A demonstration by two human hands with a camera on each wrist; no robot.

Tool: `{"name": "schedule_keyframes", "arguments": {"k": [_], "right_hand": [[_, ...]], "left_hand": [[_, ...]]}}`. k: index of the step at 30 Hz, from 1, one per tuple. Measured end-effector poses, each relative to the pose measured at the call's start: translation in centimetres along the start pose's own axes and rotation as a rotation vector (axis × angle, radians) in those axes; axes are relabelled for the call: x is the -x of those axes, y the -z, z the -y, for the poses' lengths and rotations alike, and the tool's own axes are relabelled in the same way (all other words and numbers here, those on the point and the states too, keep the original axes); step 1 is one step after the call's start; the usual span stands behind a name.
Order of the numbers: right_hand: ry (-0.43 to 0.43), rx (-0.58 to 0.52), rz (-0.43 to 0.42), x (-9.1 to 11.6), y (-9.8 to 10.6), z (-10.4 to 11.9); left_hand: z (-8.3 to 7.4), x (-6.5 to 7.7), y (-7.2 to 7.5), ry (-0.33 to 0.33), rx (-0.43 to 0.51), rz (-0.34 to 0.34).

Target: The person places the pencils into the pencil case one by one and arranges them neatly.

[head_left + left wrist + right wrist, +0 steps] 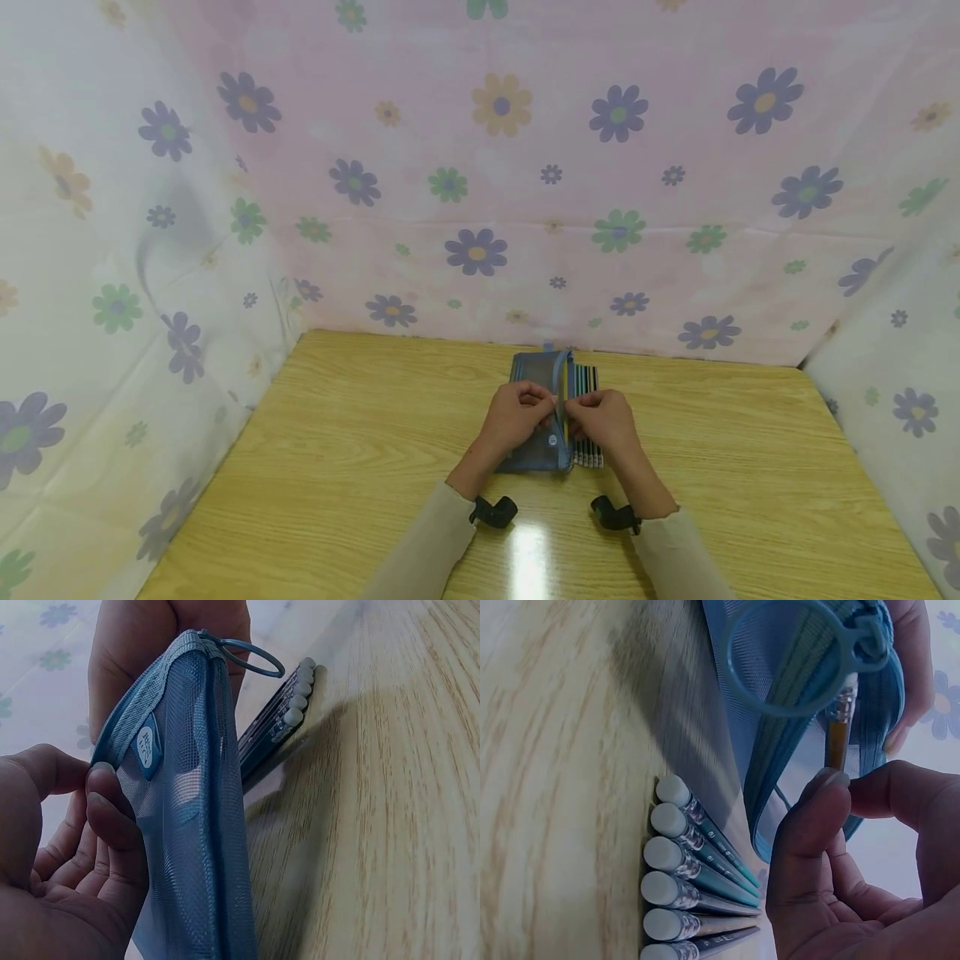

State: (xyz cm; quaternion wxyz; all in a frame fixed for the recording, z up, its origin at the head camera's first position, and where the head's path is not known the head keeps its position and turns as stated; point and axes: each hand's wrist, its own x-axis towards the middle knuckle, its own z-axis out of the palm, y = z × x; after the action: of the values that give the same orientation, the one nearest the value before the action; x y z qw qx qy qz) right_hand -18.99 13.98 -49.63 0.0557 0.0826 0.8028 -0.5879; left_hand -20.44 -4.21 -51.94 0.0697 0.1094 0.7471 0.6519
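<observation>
A blue mesh pencil pouch [528,454] with a zipped edge lies on the table, its mouth parted toward the right. My left hand [516,414] pinches the zipper edge [112,739] between thumb and index finger, holding the mouth apart. Between the thumb and index finger of my right hand [609,421] is a yellow pencil [838,742] with a white eraser, at the pouch's mouth. A blue ring [739,667] hangs from the pouch's end and overlaps the zipper in the right wrist view. Beside the pouch, several dark and green pencils [705,844] lie in a row, white erasers toward me.
The wooden table [360,425] reaches back to a flower-printed cloth [420,250], which also rises on the left and right sides. A black wrist camera [495,512] sits at the left cuff, another black camera [613,513] at the right cuff.
</observation>
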Motion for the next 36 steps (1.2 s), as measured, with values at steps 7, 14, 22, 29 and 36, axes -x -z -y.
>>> {"name": "schedule_keyframes", "arguments": {"k": [7,14,22,29,36], "right_hand": [[0.013,0.003,-0.003,0.1,0.0,0.0],[0.034,0.004,-0.011,0.0,-0.1,-0.2],[0.038,0.054,-0.017,0.0,0.3,-0.2],[0.077,0.151,-0.051,-0.4,0.7,-0.6],[0.135,0.246,-0.09,-0.4,1.0,-0.8]], "left_hand": [[0.0,0.0,-0.1,0.009,0.011,-0.006],[0.2,-0.2,0.0,0.015,-0.009,-0.001],[0.3,-0.2,0.1,0.018,0.0,-0.005],[0.4,-0.3,0.1,0.018,0.016,-0.018],[0.4,-0.4,0.1,0.021,0.019,-0.019]]}}
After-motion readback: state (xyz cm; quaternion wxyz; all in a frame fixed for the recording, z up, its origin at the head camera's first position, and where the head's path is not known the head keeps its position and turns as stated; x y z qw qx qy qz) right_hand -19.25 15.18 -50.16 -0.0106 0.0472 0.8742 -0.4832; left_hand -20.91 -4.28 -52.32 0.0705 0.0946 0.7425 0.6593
